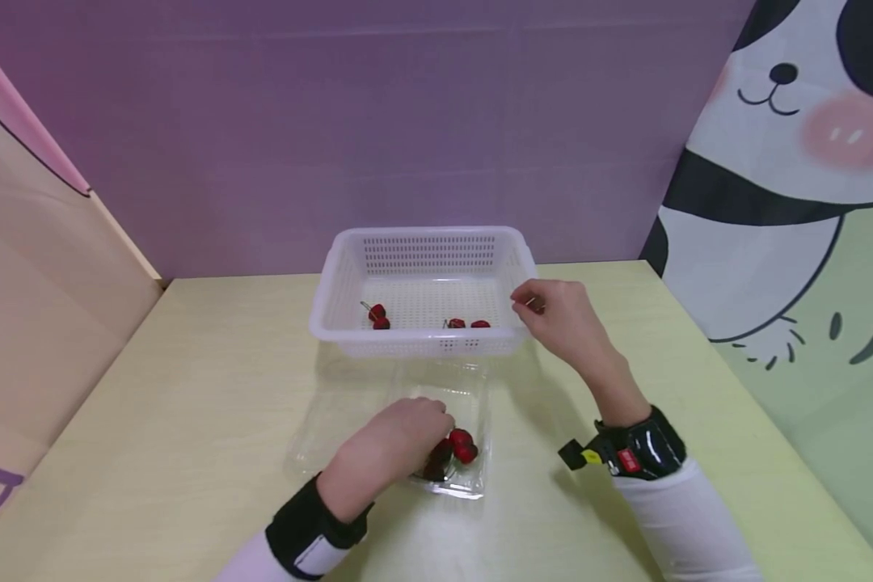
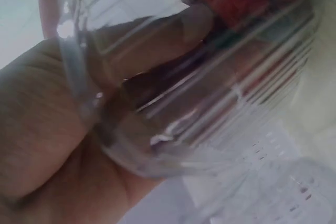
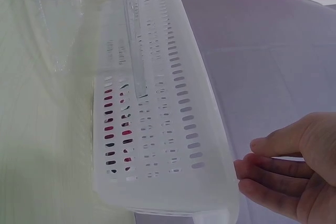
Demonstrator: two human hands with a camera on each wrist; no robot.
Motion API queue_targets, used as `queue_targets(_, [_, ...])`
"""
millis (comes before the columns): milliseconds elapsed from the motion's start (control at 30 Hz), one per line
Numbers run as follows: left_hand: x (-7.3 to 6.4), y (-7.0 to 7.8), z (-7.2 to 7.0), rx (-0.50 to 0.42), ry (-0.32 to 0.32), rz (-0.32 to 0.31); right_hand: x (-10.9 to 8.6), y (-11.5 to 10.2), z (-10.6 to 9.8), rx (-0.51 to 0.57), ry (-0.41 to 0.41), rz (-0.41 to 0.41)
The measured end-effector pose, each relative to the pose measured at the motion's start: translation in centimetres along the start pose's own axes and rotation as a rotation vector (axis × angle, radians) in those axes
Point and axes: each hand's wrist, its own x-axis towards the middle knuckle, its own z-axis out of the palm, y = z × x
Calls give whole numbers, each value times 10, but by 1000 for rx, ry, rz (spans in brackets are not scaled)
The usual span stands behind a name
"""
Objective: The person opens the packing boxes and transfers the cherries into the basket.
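Note:
My left hand reaches down into a clear plastic box. Its fingers curl among red cherries and darker ones; the fingertips are hidden from the head view. Through the ribbed plastic, the left wrist view shows the thumb against a dark red cherry. At the right rim of a white perforated basket is my right hand, loosely bent and holding nothing. Inside the basket lie several cherries, one pair with stems on the left and others along the near wall.
The clear lid of the box spreads to its left on the pale wooden table. Behind the basket rises a purple backdrop, with a panda-print panel on the right and a beige one on the left.

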Motion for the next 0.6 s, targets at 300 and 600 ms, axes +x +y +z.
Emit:
queue_targets(300, [2, -1, 1, 94, 15, 47, 0, -1, 0, -2, -4, 3])
queue_targets(600, [3, -2, 1, -4, -27, 20, -1, -2, -1, 4, -7, 8])
